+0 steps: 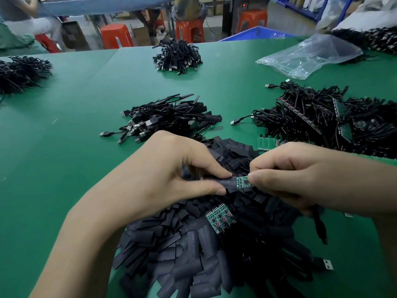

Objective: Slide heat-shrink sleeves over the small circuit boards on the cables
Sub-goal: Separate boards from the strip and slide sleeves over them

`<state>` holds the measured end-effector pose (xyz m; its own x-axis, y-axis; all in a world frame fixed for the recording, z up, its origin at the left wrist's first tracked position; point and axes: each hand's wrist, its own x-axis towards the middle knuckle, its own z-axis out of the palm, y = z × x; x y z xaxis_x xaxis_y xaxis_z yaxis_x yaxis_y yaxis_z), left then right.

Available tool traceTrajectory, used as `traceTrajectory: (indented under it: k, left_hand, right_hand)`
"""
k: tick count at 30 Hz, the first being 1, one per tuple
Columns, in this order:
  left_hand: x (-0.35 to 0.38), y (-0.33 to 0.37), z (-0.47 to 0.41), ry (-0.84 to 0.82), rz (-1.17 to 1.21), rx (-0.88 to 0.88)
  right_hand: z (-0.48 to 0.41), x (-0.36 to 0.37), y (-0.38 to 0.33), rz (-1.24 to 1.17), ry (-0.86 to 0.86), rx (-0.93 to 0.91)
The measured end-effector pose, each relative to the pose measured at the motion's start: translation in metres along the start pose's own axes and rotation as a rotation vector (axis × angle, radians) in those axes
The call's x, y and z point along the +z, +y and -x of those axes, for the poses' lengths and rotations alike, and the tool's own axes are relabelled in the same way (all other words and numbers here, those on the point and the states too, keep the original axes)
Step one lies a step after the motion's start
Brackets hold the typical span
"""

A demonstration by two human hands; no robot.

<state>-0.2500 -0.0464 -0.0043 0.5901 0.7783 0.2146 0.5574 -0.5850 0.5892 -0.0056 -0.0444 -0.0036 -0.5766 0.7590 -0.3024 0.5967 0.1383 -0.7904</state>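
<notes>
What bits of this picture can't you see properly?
All in the head view:
- The far end of the sleeve: covered by the left hand pinching it.
- Where the circuit board joins its cable: hidden behind the right hand pinching it.
- The grey print on the pile of sleeves: too small and blurred to read.
- The heap of cables at the left: cut off by the picture's edge.

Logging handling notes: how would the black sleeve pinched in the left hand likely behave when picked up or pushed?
The sleeve is probably very light: the left hand holds it by a fingertip pinch alone. It likely squashes easily, as the sleeves in the pile lie flattened and creased. Flat like that, it seems unlikely to roll.
</notes>
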Motion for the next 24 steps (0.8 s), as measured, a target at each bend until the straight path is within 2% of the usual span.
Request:
traceTrajectory:
  k: [4,7,17,24]
  left_hand:
    - [-0.0025,0.0039,0.0005,0.052,-0.025,0.034]
    - [-0.003,0.0041,0.001,0.098,-0.037,0.041]
    - [0.0008,0.0021,-0.0002,0.123,-0.044,-0.022]
    - [0.0062,0.0034,-0.0017,0.246,-0.167,0.072]
  right_hand:
    - [0.0006,0.0,-0.004,-0.178,-0.045,-0.025]
    - [-0.0004,-0.0004,-0.0044,-0.221,-0.043,-0.028]
    - [-0.0004,-0.0011,-0.0018,0.025,0.046,-0.018]
    - [0.0012,-0.0024,-0.0001,0.03,0.062,-0.027]
